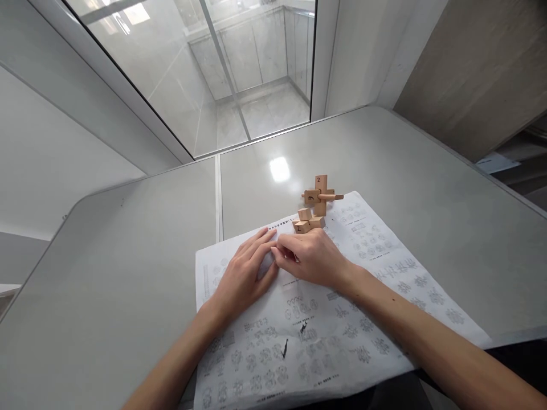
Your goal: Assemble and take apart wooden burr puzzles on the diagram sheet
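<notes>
Both hands rest on the printed sheet; the wooden puzzle stands just beyond the right hand.

The instruction sheet [325, 336] lies flat on the table [128, 273]. The left hand [245, 273] presses flat on the sheet, fingers extended and close together. The right hand [310, 256] is curled beside it, fingertips pinched inward; what they pinch cannot be told. The wooden block assembly [314, 208] stands directly beyond the right hand's knuckles, long axis upright, cross peg pointing right. The right hand is nearer.

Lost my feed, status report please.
Left hand flat on printed sheet. Right hand curled beside it, contents hidden. Wooden puzzle pieces just beyond fingertips, untouched.
</notes>
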`<action>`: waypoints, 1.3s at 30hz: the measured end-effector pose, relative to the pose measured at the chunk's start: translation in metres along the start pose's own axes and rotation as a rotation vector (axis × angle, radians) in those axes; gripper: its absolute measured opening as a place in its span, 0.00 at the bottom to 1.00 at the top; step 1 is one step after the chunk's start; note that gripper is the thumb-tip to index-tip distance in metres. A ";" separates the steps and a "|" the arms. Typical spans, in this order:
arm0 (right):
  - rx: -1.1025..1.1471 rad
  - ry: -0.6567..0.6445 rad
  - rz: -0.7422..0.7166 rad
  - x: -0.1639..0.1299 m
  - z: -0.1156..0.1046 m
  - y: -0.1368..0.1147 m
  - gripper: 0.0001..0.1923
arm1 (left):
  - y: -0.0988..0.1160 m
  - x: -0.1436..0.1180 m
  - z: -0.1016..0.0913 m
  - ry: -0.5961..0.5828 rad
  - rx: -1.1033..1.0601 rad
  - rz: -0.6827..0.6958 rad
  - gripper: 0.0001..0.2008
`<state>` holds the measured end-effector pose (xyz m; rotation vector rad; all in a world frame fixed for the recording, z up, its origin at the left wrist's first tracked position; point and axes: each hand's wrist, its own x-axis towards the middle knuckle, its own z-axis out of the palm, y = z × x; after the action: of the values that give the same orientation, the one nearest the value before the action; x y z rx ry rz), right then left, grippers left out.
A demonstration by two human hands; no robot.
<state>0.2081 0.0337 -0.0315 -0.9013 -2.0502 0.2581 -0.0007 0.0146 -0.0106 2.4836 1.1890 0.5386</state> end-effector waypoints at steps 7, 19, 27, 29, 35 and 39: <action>0.013 0.003 0.002 0.000 0.000 0.000 0.17 | 0.000 0.000 0.000 -0.007 0.004 0.002 0.14; 0.016 0.009 -0.005 0.001 -0.001 -0.001 0.17 | 0.000 -0.001 0.001 0.003 0.009 0.006 0.15; 0.044 0.001 -0.005 0.000 -0.001 -0.003 0.16 | -0.002 -0.001 0.002 0.019 0.016 0.023 0.18; 0.085 -0.007 -0.008 -0.001 0.000 -0.004 0.14 | -0.003 -0.001 0.002 0.010 0.024 0.021 0.19; 0.204 -0.188 -0.013 -0.005 0.002 -0.010 0.13 | -0.004 -0.003 0.002 -0.011 0.027 0.030 0.22; 0.258 -0.319 0.029 -0.005 0.000 -0.013 0.11 | -0.004 -0.002 0.001 -0.016 0.012 0.025 0.23</action>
<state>0.2036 0.0210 -0.0279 -0.7674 -2.2276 0.7042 -0.0039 0.0149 -0.0135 2.5111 1.1602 0.5186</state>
